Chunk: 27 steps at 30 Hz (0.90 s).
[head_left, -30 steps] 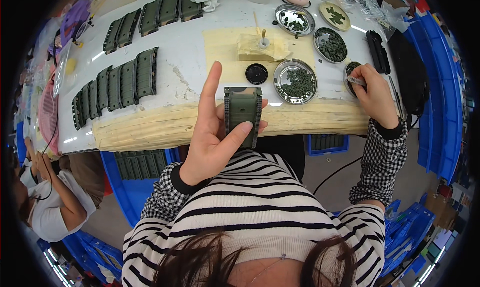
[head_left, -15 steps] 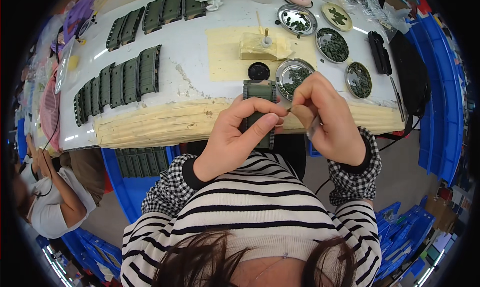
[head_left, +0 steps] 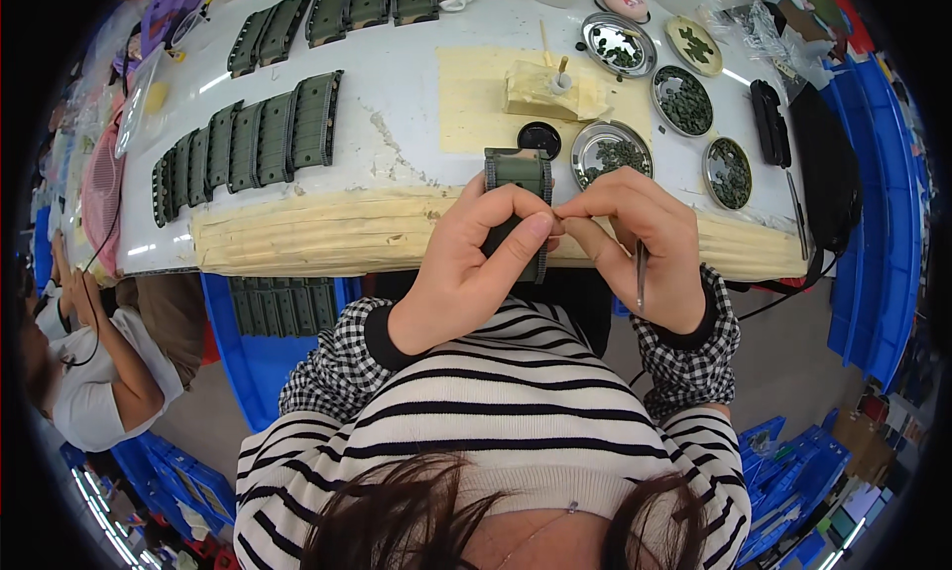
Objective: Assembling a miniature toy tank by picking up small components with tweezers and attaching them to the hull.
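My left hand (head_left: 464,272) is closed around a dark green curved panel (head_left: 519,173) with notched edges, held upright at the table's front edge. Its thumb and index finger are bent inward over the panel. My right hand (head_left: 654,243) meets them, its thumb and index fingertips pinched together and touching the left fingertips. Whatever sits between these fingertips is hidden. A slim metal tool (head_left: 641,277), perhaps tweezers, is tucked under the other right fingers and points down. Just beyond the right hand, a round metal dish (head_left: 585,143) holds small dark green pieces.
More dishes (head_left: 682,101) of green pieces stand at the right. A small cup (head_left: 561,82) sits on a paper-covered block, near a black round lid (head_left: 538,137). Rows of green panels (head_left: 260,138) lie left. A blue bin (head_left: 233,342) is below. Another person (head_left: 109,372) sits left.
My right hand has moved left until its fingertips touch my left ones. The small dark piece seen between them earlier is now hidden. The metal tool shows more plainly.
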Tool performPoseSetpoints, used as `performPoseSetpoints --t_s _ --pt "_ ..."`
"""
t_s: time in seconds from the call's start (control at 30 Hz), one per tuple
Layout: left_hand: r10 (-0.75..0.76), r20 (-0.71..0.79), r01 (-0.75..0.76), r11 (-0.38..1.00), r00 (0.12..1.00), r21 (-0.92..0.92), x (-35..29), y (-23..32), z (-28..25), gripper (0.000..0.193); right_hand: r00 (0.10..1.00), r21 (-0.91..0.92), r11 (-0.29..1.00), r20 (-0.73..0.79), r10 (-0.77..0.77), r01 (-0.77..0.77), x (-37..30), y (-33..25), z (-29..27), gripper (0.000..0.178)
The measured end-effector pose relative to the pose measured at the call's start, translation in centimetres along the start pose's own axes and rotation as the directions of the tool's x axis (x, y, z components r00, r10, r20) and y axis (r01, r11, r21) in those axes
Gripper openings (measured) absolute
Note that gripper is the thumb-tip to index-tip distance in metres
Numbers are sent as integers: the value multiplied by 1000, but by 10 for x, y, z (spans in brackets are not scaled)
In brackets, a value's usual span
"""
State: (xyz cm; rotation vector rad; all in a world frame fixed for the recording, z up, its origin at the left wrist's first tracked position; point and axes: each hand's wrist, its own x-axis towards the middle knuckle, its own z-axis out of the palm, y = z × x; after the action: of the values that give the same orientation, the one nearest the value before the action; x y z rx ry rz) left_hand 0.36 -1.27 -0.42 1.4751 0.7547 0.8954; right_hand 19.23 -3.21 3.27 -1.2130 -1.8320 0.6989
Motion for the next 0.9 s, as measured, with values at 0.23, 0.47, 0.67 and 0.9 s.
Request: performPoseSetpoints --t_s 0.23,0.47,0.67,0.9 --pt "101 7 -101 994 995 51 -3 8 5 64 985 -67 997 -170 -37 26 4 -5 2 17" --pt "48 23 -52 968 999 244 -11 15 3 77 916 -240 929 -224 -334 280 19 4 21 22" --pt "159 68 -173 914 985 366 -8 12 2 78 910 -353 883 -157 -383 311 18 5 17 26" --pt "190 74 -203 877 979 435 -9 12 2 79 922 -470 816 -12 -386 336 15 -3 9 36"
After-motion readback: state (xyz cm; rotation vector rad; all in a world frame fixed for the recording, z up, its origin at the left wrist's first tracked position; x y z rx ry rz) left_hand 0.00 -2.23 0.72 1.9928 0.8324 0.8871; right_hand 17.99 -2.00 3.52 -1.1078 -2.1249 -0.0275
